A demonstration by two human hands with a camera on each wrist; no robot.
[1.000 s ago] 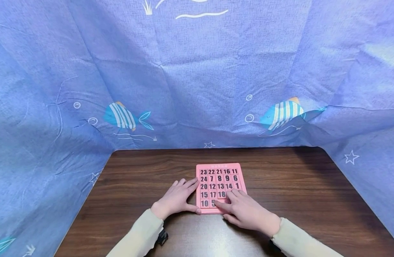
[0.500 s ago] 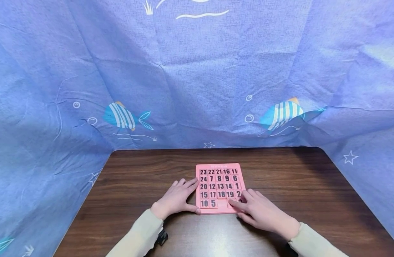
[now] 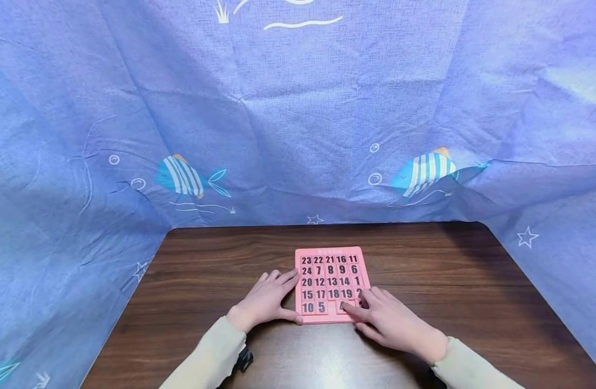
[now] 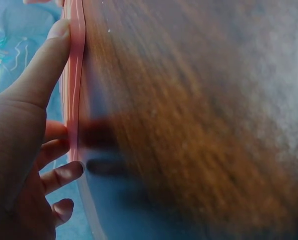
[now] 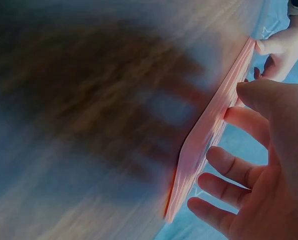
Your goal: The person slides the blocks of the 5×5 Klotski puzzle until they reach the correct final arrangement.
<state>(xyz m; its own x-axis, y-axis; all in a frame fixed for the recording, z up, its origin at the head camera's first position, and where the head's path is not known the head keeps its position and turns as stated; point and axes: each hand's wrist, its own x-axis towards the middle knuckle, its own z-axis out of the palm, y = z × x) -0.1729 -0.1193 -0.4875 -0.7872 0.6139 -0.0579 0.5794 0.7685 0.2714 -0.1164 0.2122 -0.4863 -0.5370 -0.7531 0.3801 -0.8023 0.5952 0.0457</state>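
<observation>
A pink number slide puzzle [image 3: 327, 319] lies flat on the table in the head view, its white tiles printed with black numbers. My left hand [image 3: 265, 300] rests along its left side, fingers extended against the edge and thumb at the near left corner. My right hand [image 3: 395, 320] reaches over the near right corner. Its index fingertip presses the tile marked 4 [image 3: 340, 309] in the nearest row. Between that tile and the 5 tile [image 3: 321, 307] is a narrow gap. My right fingers partly cover the tiles at the right end of the two nearest rows.
The puzzle sits on a dark wood-grain table [image 3: 220, 254] with a bright glare spot near its front. Behind and beside the table hangs a blue curtain [image 3: 298, 119] with striped fish. Each wrist view shows the puzzle's pink rim edge-on.
My right hand first moved right, uncovering the 19 tile and a vacant cell beside 5. It then came slightly left, and the 4 tile slid left into that cell. My left hand stayed put.
</observation>
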